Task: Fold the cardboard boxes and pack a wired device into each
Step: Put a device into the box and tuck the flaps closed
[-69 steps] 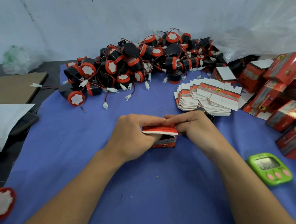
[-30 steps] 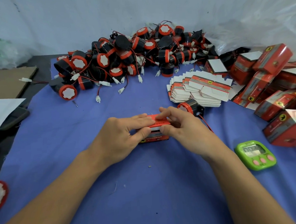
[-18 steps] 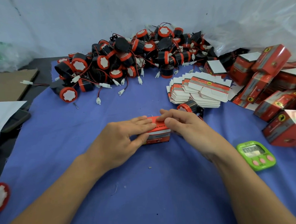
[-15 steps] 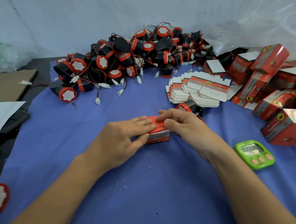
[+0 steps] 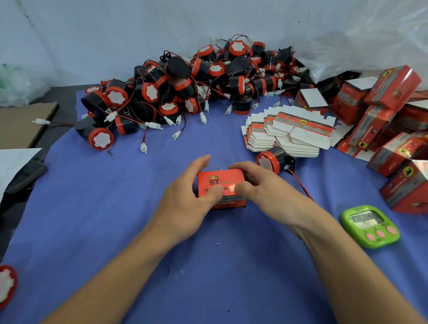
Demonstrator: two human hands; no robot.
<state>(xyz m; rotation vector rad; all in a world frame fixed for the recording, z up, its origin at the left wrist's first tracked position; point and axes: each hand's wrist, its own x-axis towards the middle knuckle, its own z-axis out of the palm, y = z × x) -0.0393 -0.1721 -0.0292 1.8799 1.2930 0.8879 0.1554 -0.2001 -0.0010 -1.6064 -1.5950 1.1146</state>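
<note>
I hold the red box (image 5: 221, 183) between both hands on the blue cloth (image 5: 106, 217). My left hand (image 5: 185, 200) grips its left end, thumb pressed flat on the printed top and fingers reaching over the far edge. My right hand (image 5: 261, 187) grips the right end the same way, thumb on top beside the other thumb and fingers curled over the far corner. Both forearms run in from the near edge and meet at the box. Just beyond my right fingers lies a loose wired device (image 5: 273, 160), its red wire trailing along my wrist. Behind it is the stack of flat boxes (image 5: 288, 133), and farther back the pile of devices (image 5: 191, 88). Folded boxes (image 5: 392, 127) crowd the right side, near a green timer (image 5: 370, 225).
</note>
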